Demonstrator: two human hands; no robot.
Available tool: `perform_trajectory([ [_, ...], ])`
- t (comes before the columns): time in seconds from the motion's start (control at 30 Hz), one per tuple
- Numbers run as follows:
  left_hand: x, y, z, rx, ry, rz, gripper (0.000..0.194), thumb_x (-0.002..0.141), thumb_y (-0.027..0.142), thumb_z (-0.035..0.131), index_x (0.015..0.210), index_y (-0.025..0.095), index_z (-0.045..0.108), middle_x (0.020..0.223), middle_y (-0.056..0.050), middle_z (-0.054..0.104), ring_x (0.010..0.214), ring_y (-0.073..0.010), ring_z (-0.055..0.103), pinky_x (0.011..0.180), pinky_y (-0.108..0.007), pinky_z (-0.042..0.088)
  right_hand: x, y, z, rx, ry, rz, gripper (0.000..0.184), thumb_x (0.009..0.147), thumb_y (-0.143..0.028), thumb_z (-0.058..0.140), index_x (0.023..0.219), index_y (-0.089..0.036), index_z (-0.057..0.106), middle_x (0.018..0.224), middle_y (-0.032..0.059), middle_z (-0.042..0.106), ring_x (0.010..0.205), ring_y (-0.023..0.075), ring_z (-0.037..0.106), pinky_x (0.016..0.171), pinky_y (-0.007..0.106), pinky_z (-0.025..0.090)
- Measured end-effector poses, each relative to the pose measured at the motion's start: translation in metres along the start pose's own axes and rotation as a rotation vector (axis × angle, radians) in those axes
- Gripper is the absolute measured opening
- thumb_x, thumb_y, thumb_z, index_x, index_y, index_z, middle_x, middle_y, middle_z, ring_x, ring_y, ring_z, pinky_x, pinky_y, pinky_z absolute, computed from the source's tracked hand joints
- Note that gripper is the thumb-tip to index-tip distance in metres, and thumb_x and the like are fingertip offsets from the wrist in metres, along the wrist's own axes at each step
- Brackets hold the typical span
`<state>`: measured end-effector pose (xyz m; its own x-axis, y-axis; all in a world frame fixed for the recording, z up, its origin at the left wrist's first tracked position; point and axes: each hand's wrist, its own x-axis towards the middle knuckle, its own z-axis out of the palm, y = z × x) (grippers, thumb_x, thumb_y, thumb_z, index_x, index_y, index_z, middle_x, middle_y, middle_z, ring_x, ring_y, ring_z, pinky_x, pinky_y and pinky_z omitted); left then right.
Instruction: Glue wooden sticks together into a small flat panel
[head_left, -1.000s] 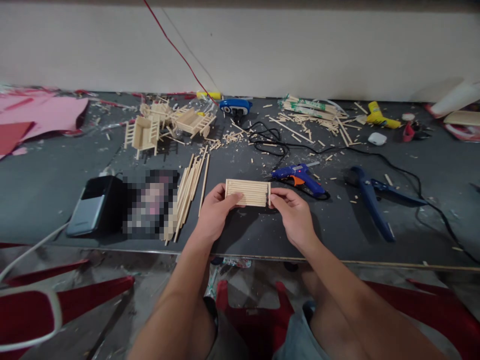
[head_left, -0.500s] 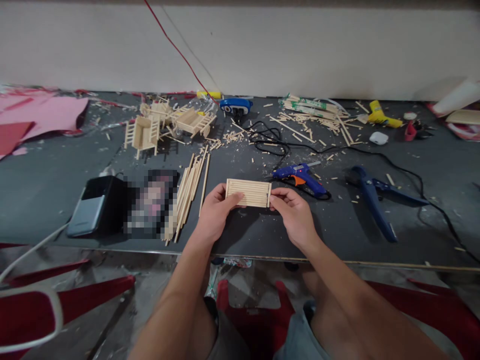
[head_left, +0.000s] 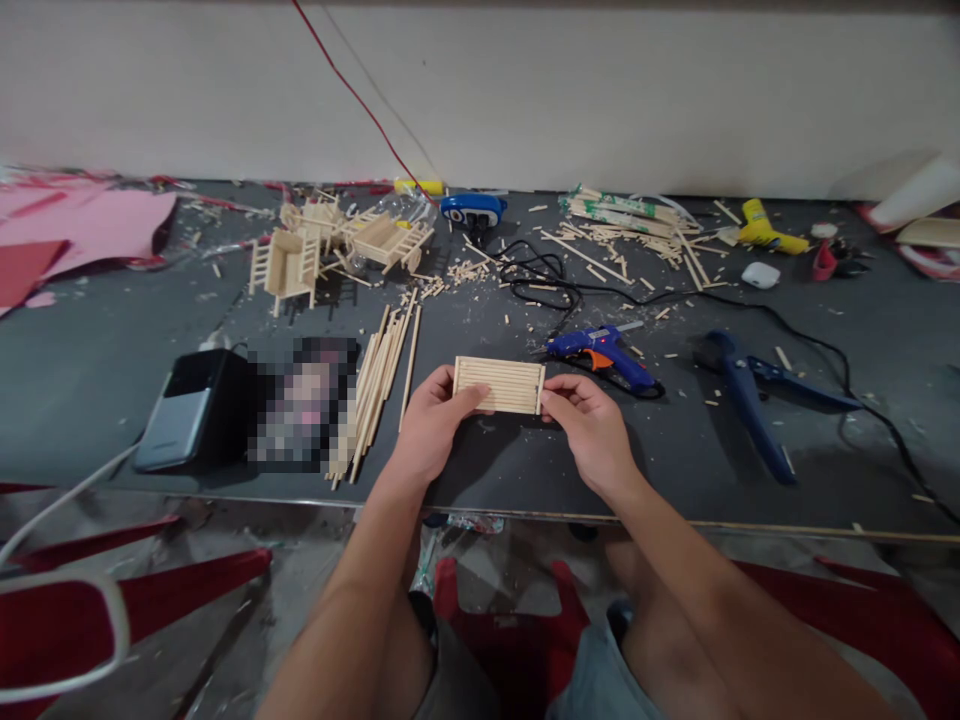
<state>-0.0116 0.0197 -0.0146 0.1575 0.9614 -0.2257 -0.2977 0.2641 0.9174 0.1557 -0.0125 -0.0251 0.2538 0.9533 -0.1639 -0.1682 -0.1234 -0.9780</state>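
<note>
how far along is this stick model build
Done: a flat panel of sticks is assembled, and small stick models stand at the back of the table. In hand: the left hand and right hand grip the panel's ends. Left, probably: a pile of uncut sticks remains, with the blue glue gun nearby.

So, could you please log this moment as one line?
left hand: holds stick panel | right hand: holds panel | glue gun: on table

Glue gun (head_left: 600, 352) just beyond panel (head_left: 499, 385)
</note>
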Motion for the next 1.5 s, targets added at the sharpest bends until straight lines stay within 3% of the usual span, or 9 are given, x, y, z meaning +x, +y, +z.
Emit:
perform_trajectory([
  [1.5, -0.0024, 0.0013, -0.0008, 0.051, -0.044, -0.015, 0.016, 0.069, 0.022, 0.072, 0.082, 0.017, 0.064, 0.08, -0.001, 0.067, 0.07, -0.0112, 0.06, 0.064, -0.023, 0.049, -0.0022, 0.002, -0.0064, -0.003, -0.014, -0.004, 0.012, 0.067, -0.029, 0.071, 0.073, -0.02, 0.066, 0.064, -0.0024, 0.061, 0.061, 0.0117, 0.054, 0.062, 0.028, 0.044],
])
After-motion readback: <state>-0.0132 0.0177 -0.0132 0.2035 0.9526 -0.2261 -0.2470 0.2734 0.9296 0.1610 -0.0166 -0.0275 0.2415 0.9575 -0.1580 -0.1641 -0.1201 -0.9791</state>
